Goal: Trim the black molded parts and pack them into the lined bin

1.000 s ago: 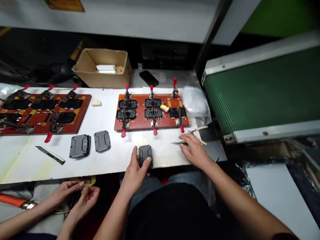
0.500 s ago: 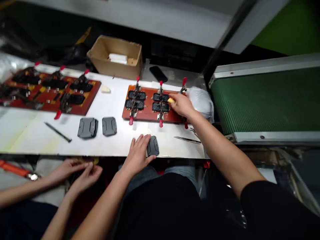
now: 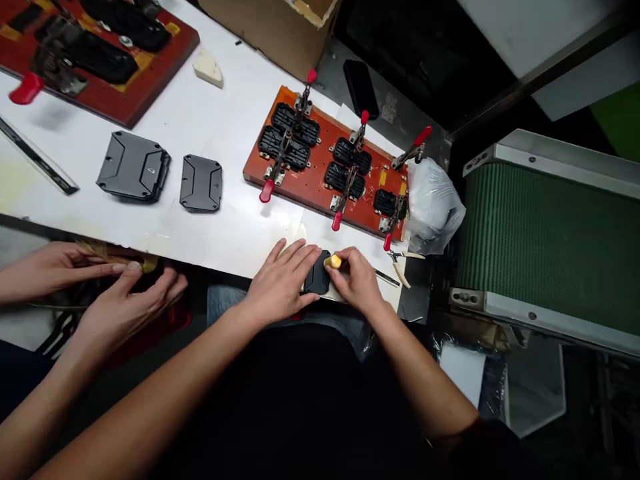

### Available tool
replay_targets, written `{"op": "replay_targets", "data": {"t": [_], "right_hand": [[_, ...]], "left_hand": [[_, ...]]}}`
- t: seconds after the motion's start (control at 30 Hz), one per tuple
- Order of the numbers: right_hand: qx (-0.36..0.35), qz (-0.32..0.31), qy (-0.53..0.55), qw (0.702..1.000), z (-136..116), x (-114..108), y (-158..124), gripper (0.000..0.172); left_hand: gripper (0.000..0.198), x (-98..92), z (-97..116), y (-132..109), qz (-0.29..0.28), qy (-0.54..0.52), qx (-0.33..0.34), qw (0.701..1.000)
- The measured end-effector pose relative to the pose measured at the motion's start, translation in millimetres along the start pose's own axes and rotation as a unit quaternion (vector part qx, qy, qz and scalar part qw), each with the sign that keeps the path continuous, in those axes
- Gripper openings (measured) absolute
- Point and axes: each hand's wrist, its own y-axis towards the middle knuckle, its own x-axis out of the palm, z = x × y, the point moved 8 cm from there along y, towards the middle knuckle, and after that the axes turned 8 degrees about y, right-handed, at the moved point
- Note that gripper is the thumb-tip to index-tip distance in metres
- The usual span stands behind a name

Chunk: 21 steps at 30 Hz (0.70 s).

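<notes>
Pressing flat on a small black cover (image 3: 318, 273), the left hand (image 3: 280, 283) pins it at the near edge of the white table (image 3: 235, 113), fingers spread and resting on top rather than curled around it. The right hand (image 3: 356, 280) sits just beside it at 3 o'clock, fingers pinched together on a small yellow piece (image 3: 334, 261) that touches the cover's upper right corner. Both hands nearly meet over the cover.

At 12 o'clock from the cover, near it, lies an orange board (image 3: 327, 167) with red-handled clamps and black parts. At 3 o'clock a thin blade (image 3: 387, 277) and a cutter (image 3: 403, 261) lie close to the table's right edge, with a plastic bag (image 3: 433, 203) above them. At 9 to 10 o'clock two more covers (image 3: 200, 183) lie on open tabletop, well apart from the hands. Another person's hands (image 3: 117, 300) work below the table edge at 9 o'clock.
</notes>
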Motion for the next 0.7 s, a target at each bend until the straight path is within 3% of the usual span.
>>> {"op": "replay_targets", "data": {"t": [0.13,0.3,0.43,0.5,0.57,0.7], "right_hand": [[0.038,0.005,-0.032,0.999,5,-13,10,0.019],[0.022,-0.078,-0.018,0.997,-10,-1,14,0.015],[0.052,-0.046,-0.022,0.997,-8,-6,17,0.014],[0.062,-0.071,-0.006,0.996,-5,-2,17,0.015],[0.050,-0.087,-0.009,0.995,-5,1,19,0.017],[-0.030,-0.041,-0.051,0.997,-16,-7,13,0.009]], "left_hand": [[0.090,0.3,-2,1,0.004,-0.019,-0.009,1.000],[0.083,0.3,-3,2,0.008,-0.026,-0.007,1.000],[0.083,0.9,-4,2,0.014,-0.032,-0.008,0.999],[0.082,2.1,-4,2,0.011,-0.040,-0.006,0.999],[0.082,2.7,-4,2,0.009,-0.033,-0.006,0.999],[0.080,1.4,-3,2,0.004,0.010,-0.009,1.000]]}}
